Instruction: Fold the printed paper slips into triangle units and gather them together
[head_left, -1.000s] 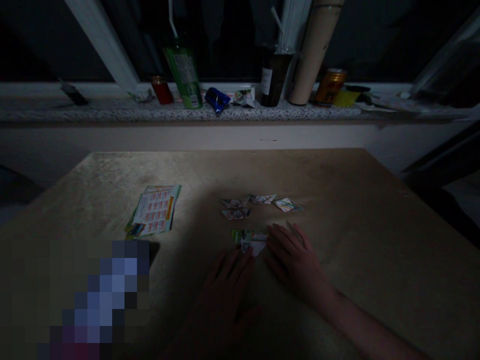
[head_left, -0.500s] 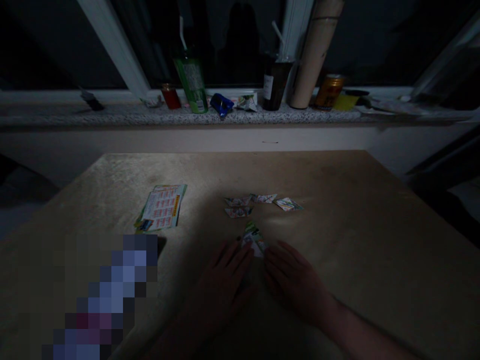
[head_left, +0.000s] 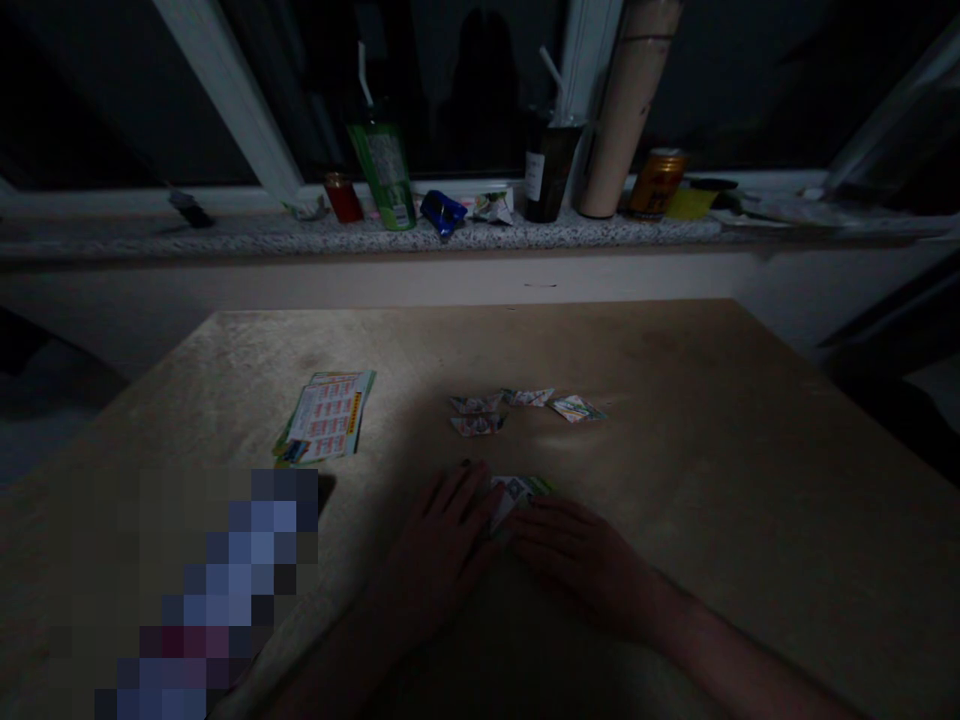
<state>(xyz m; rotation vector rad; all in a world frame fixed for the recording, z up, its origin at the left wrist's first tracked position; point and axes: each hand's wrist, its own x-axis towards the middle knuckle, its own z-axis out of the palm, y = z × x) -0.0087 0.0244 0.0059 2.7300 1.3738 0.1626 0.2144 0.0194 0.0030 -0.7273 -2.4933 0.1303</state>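
Note:
A small piece of folded printed paper point(head_left: 514, 490), green, white and grey, lies on the table between my two hands. My left hand point(head_left: 448, 520) rests flat at its left side, fingers stretched and a little spread, the tips against the paper's edge. From the right, my right hand point(head_left: 574, 545) lies over the paper's lower right part with its fingers straight and side by side. Beyond them are several small folded paper pieces: a boat-like one point(head_left: 477, 425), another point(head_left: 529, 397) behind it, and a diamond-shaped one point(head_left: 577, 408). The light is dim, so the paper's lower edge is hard to see.
On the left of the wooden table point(head_left: 675, 400) lies a stack of printed leaflets point(head_left: 328, 415). A pixelated object point(head_left: 232, 580) covers the near left. The windowsill point(head_left: 480, 236) behind holds a green cup point(head_left: 386, 175), a dark cup point(head_left: 549, 175), a can point(head_left: 658, 185) and a tube point(head_left: 630, 110).
The folded paper has turned: its point aimed away from me before, and now a wide edge does. My left hand has moved slightly forward, and my right hand has shifted left over the paper.

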